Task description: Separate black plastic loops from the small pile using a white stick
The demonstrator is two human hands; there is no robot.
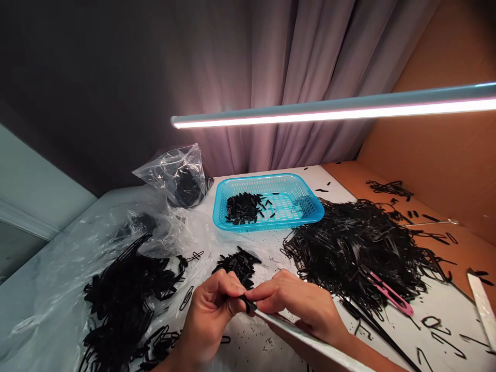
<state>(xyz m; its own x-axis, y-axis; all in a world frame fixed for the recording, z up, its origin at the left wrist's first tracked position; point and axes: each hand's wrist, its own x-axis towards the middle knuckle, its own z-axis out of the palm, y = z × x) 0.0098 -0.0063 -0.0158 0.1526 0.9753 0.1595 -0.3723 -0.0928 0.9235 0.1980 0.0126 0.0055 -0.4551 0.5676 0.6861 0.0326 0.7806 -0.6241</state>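
In the lower middle my left hand [211,310] and my right hand [302,302] meet fingertip to fingertip. Both are closed in a pinch around a small black piece [250,306], partly hidden by the fingers. This piece lies at the tip of a long white strip [313,341] that passes below my right hand toward the bottom edge; whether that hand also grips the strip I cannot tell. Just beyond my fingers is a small heap of short black pieces [240,264]. A large tangle of black loops [352,248] spreads to the right of my right hand.
A blue basket [267,226] holds more short black pieces. Clear plastic bags [174,170] and a black heap [124,294] lie left. A pink-handled cutter [391,297] rests on the tangle. A lit tube lamp [310,114] hangs above. Cardboard [434,129] stands right.
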